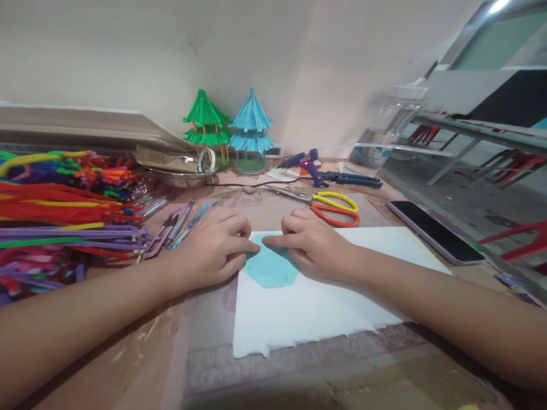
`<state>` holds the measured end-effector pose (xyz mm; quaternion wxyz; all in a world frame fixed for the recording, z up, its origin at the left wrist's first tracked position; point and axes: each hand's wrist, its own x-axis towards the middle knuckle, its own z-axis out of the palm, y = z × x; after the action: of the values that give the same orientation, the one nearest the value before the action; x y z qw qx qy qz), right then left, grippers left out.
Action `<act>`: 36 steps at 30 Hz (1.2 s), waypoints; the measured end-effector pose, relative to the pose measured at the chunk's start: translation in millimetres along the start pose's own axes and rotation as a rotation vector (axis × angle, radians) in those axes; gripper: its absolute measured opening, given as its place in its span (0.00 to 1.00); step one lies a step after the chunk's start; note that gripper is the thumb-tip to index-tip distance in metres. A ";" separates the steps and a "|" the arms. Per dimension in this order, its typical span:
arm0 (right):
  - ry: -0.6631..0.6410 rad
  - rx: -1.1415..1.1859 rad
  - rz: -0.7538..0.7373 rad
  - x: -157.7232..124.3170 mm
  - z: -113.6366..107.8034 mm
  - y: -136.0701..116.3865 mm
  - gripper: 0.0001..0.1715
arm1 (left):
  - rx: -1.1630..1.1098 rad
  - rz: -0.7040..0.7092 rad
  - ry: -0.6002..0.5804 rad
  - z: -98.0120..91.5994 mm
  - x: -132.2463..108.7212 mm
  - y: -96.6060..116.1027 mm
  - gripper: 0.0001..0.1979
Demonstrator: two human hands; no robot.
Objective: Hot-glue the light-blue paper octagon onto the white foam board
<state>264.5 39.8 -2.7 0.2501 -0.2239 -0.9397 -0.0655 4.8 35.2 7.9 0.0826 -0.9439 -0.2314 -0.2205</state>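
Observation:
A light blue polygon-shaped piece (273, 267) with small dark dots near its edges lies on a white sheet (342, 302) with a ragged front edge. My left hand (217, 247) rests at the piece's left side, index finger stretched onto it and the other fingers bent. From the right, my right hand (314, 245) touches the piece's upper part with its index fingertip, its other fingers curled. The two fingertips almost meet. Neither hand visibly grips anything. Part of the piece's upper and right edge is hidden by my right hand.
Behind my hands lie scissors (335, 208) with yellow and red handles, a blue glue gun (314, 168) and a phone (433, 230). Green (205, 122) and blue (251, 125) model pavilions stand by the wall. Bundled pipe cleaners (60, 205), pens (188, 225) and a metal bowl (179, 177) are left.

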 end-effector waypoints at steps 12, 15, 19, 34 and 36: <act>-0.024 -0.053 -0.101 4.2 -5.8 -2.1 0.20 | -0.021 0.013 0.004 -0.2 2.7 1.1 0.16; -0.001 -0.055 -0.090 4.9 -6.0 -1.3 0.20 | -0.025 -0.003 -0.008 -0.2 3.1 1.2 0.16; 0.040 0.006 -0.094 3.9 -7.1 2.1 0.19 | -0.015 -0.002 0.010 0.2 3.3 1.1 0.16; 0.165 0.173 -0.007 0.4 -3.5 3.0 0.21 | -0.057 0.101 0.003 -1.2 1.9 2.0 0.16; 0.132 0.137 0.011 0.7 -2.4 3.4 0.21 | -0.073 0.095 0.005 -1.0 2.5 2.8 0.15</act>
<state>266.5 42.5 -0.2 0.3265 -0.2066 -0.9222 -0.0143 7.8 33.5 9.8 0.0591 -0.9556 -0.1780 -0.2272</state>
